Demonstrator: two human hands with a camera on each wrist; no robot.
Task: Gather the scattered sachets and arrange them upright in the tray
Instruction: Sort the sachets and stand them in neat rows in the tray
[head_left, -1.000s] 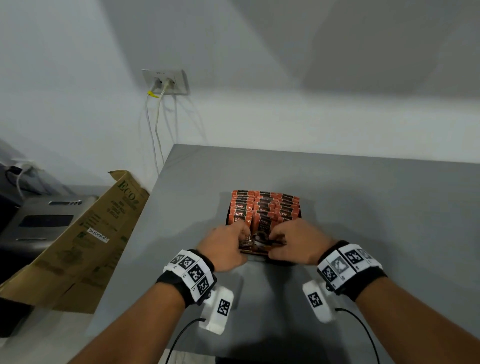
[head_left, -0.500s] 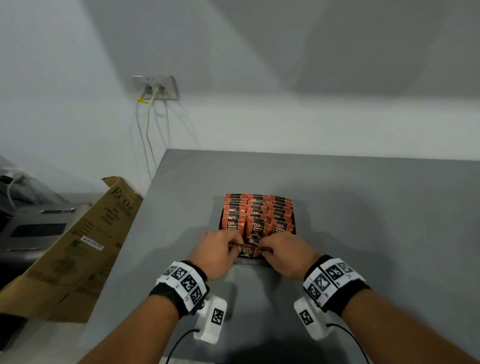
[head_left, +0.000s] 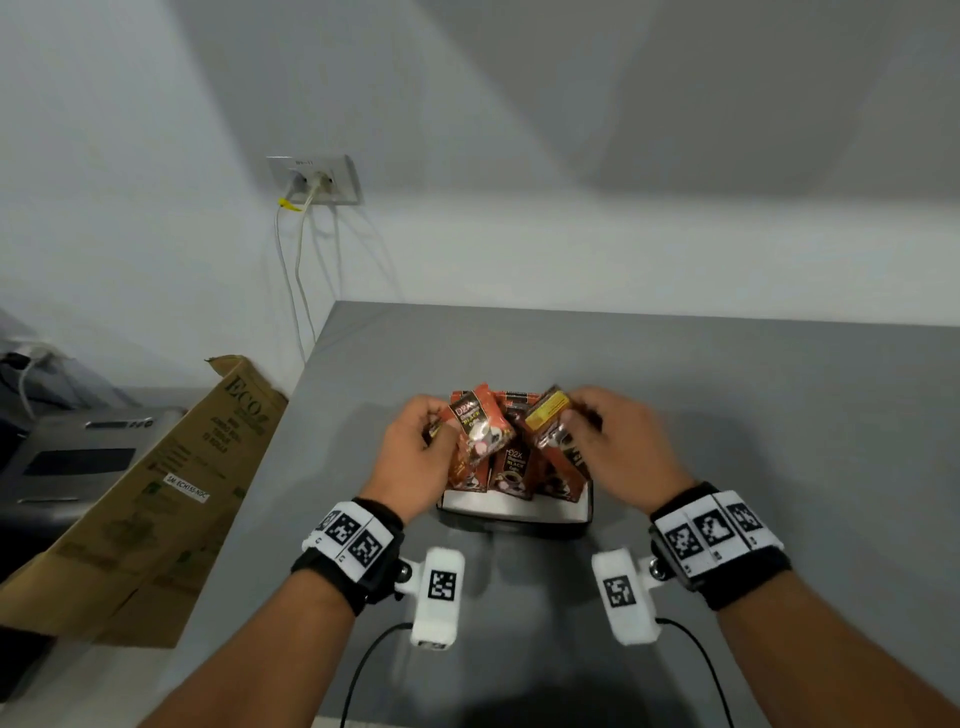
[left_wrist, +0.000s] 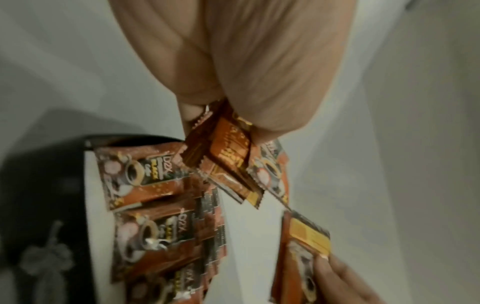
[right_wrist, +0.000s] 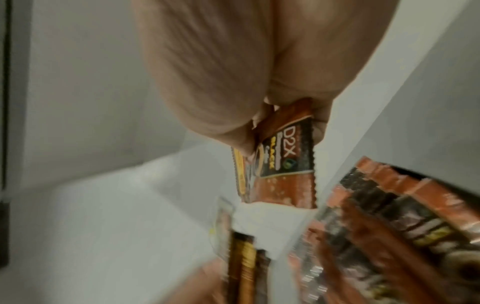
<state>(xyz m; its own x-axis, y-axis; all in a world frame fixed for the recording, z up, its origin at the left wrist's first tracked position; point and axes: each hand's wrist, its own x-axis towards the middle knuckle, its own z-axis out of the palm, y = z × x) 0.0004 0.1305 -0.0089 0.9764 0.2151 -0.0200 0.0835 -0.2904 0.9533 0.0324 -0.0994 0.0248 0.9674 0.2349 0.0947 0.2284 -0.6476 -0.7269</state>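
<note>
Grey was the colour of the table (head_left: 727, 415), and it stood against a white wall with a socket (head_left: 314, 179) and two white cords hanging down. A flat brown cardboard box (head_left: 156, 493) leaned at the table's left side.

On the table sat the tray (head_left: 514, 512), black outside and white inside. Rows of orange and brown sachets (head_left: 511, 470) stood upright in it, packed close together, filling the far part. The near part of the tray showed bare white floor.

Both hands were up over the tray. The left hand (head_left: 415, 447) had its fingers and thumb curled tight round a small bunch of sachets (head_left: 475, 428), pinched at one end. They stuck out tilted, above the standing rows. In the left wrist view the bunch (left_wrist: 223, 162) fanned out a little below the fingers.

The right hand (head_left: 618, 447) pinched its own few sachets (head_left: 550, 421) between thumb and fingers, with a yellow patch showing on the back. They were tilted too, over the right side of the tray. In the right wrist view the front one (right_wrist: 285, 160) read "D2X".
</note>
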